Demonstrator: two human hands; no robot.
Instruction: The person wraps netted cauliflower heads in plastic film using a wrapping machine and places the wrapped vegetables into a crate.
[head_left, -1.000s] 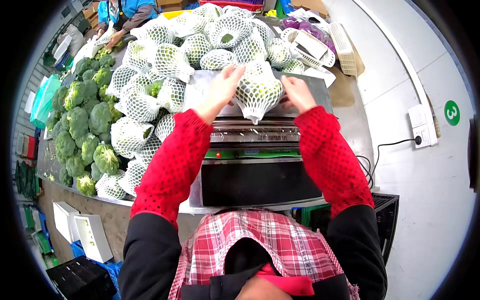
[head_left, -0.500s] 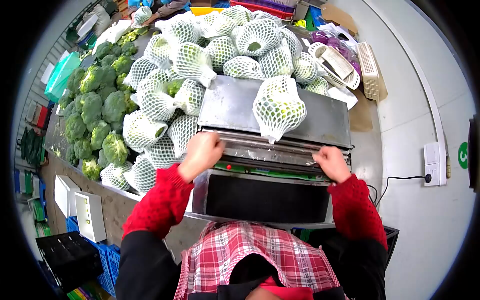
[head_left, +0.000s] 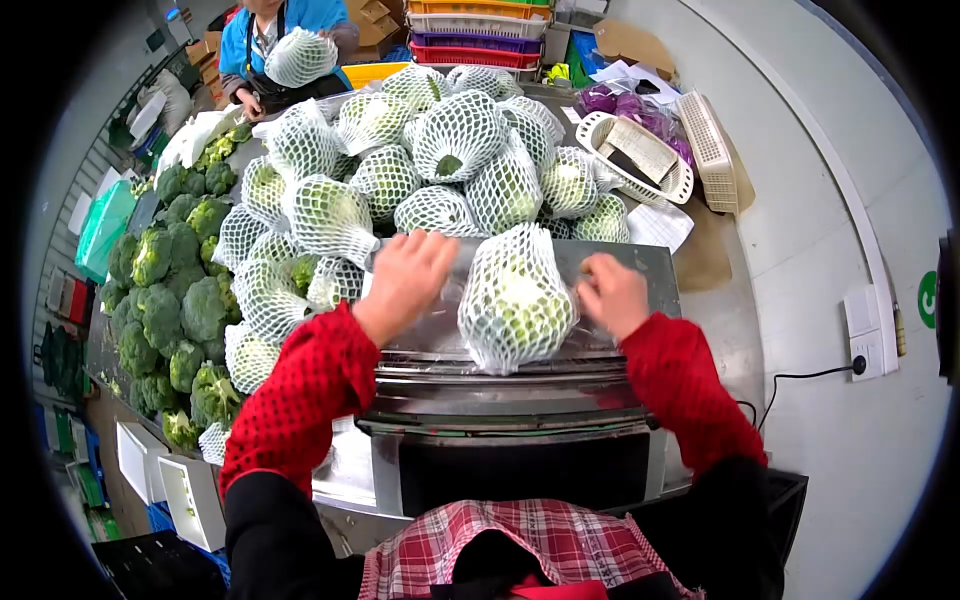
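Observation:
A broccoli in white foam net [head_left: 518, 300] lies on the metal top of the wrapping machine [head_left: 510, 400], with clear film under and around its lower side. My left hand [head_left: 408, 280] is just left of it, fingers curled together at the film's edge. On the other side my right hand [head_left: 612, 294] is closed in a pinch, close to the netted broccoli. The film between my hands is thin, so what exactly each hand grips is hard to make out. Behind the machine rises a pile of netted broccoli [head_left: 460, 140].
Bare broccoli heads [head_left: 165, 300] are heaped at the left. A person in blue [head_left: 290, 35] holds a netted broccoli across the table. White baskets [head_left: 640, 155] and purple bundles stand at the back right, near the wall [head_left: 800, 190] with a socket and black cable.
Both hands have moved from the machine's front edge up and away to either side of the netted broccoli, and film now stretches over the top plate. The camera view has shifted.

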